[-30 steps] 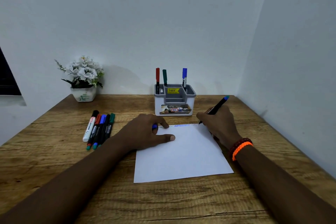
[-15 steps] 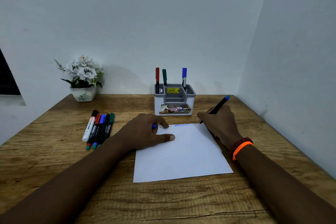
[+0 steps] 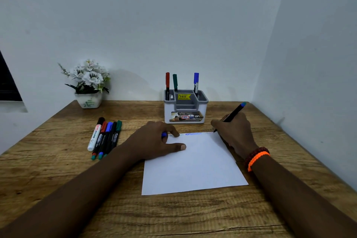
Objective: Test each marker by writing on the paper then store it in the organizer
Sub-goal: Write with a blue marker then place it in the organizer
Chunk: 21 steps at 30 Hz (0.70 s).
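On the left of the table (image 3: pixel 58 160), five markers (image 3: pixel 105 137) lie side by side, touching, long axes running near to far with a slight lean to the right. Their caps point away from you.

Your left hand (image 3: pixel 154 141) rests on the top left corner of the paper (image 3: pixel 193 166), thumb stretched flat across the sheet. Its curled fingers hold a small blue cap (image 3: pixel 164 134).

A blue zigzag line (image 3: pixel 193 133) runs along the paper's far edge.

The organizer (image 3: pixel 185 110) stands upright beyond the paper, apart from it. Its left compartment holds a red marker (image 3: pixel 167 83) and a green marker (image 3: pixel 175 82), both upright, caps up. A blue marker (image 3: pixel 196 83) stands in a rear compartment toward the right. The front centre compartments show nothing inside.

Your right hand (image 3: pixel 234 131) has its grip closed on the black marker (image 3: pixel 231 116). The marker's long axis slants from low left to high right. Its tip points down at the paper's top right corner and its blue end points up, away from you. Whether the tip touches the sheet cannot be told.

Against the frame one second earlier, the zigzag reaches farther right. Your right hand and marker have shifted only slightly right. Your left hand has not moved.
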Each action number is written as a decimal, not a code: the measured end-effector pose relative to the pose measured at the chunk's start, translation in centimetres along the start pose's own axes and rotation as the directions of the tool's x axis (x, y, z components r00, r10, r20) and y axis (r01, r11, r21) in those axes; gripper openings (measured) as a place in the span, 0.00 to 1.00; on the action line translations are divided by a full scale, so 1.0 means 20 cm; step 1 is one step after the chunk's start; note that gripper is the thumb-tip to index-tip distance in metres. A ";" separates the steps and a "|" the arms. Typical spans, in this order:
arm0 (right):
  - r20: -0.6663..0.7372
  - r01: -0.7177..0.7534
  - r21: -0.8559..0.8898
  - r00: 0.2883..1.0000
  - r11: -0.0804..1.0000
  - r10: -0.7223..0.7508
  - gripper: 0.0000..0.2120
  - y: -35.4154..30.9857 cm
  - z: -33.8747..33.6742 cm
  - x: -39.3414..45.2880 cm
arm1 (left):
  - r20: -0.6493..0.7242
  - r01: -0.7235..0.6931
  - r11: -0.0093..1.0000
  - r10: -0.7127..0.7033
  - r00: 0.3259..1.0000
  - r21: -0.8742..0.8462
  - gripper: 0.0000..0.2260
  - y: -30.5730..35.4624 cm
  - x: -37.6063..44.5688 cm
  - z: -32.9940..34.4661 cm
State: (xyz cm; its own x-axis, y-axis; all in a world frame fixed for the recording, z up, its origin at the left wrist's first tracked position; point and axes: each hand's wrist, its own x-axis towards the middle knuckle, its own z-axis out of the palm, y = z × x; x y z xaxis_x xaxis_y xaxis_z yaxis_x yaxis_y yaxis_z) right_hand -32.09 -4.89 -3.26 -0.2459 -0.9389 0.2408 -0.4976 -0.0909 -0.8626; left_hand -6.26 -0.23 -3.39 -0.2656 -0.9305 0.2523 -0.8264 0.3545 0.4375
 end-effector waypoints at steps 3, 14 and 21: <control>0.006 -0.007 0.000 1.000 1.000 0.007 0.11 0.00 0.00 0.00 | -0.004 0.010 1.000 -0.010 1.000 -0.002 0.24 0.00 0.00 0.00; 0.007 -0.006 0.002 1.000 1.000 0.006 0.12 0.02 0.00 0.01 | 0.008 0.003 1.000 -0.003 1.000 -0.004 0.24 0.00 0.00 0.00; 0.002 -0.024 0.000 1.000 1.000 0.024 0.13 0.02 0.00 0.02 | 0.004 0.010 1.000 -0.010 1.000 0.000 0.24 0.00 0.00 0.00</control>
State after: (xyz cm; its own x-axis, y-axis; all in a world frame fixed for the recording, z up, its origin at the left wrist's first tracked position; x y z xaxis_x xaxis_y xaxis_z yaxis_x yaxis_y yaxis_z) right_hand -32.43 -5.20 -3.50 -0.2561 -0.9414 0.2196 -0.4914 -0.0689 -0.8682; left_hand -6.26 -0.29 -3.40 -0.2593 -0.9342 0.2450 -0.8291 0.3454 0.4396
